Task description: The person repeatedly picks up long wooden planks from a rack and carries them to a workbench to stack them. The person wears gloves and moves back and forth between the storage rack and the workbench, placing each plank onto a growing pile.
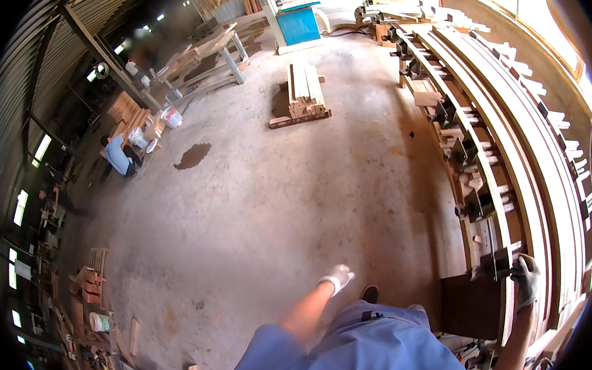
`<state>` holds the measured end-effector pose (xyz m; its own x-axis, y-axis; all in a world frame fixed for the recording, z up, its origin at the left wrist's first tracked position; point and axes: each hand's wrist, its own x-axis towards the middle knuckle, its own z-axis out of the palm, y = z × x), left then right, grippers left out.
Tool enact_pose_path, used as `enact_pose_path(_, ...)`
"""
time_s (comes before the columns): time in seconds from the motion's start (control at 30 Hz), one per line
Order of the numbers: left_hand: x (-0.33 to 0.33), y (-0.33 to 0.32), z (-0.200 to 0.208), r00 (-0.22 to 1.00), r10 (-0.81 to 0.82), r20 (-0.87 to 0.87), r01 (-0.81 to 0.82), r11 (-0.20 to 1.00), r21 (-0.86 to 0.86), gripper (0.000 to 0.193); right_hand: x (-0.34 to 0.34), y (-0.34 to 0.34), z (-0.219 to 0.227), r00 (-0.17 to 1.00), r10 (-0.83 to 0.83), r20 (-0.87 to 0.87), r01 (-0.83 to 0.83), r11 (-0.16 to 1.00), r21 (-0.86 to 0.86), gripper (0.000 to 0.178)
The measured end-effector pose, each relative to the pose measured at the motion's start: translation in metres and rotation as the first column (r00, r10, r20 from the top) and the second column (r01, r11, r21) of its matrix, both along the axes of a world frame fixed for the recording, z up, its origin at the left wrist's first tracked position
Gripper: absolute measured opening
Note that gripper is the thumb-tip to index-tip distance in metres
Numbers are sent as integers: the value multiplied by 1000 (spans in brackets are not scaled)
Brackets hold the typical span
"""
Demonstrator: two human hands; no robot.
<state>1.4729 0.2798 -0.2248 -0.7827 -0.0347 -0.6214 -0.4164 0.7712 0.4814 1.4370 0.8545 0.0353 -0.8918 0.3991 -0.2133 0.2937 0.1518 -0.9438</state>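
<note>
My left hand (340, 278), in a pale glove, hangs over the concrete floor in front of my body. Its fingers look curled in, slightly blurred, and nothing shows in them. On the right, my right hand (527, 282) wears a greyish work glove and closes at the end of a dark metal clamp (494, 265). Part of its grip is hidden. That clamp is the nearest of several along a wooden rack. Long pale wooden boards (538, 190) stand side by side in the rack, running away from me.
A stack of timber (304, 89) lies on wooden bearers ahead. Beyond it stands a blue machine (298, 26); a workbench (227, 57) is farther left. A person in a light blue shirt (118, 155) sits near white buckets (170, 117). Wood scraps (92, 285) line the left side.
</note>
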Motion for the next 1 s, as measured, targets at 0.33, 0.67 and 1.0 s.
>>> enact_pose_path(0.33,-131,51,21,974,182,134,-212,939,272,32,-142,109,-60,989,-8,145,-85,779,621,44)
enact_pose_path(0.67,-126,16,30,868,-408,282,468,862,-195,36,-214,175,-152,900,-255,355,-202,479,855,100)
enact_pose_path(1.0,-218,51,44,949,-178,259,212,971,-110,34,-224,140,-118,916,-190,353,-190,569,800,91)
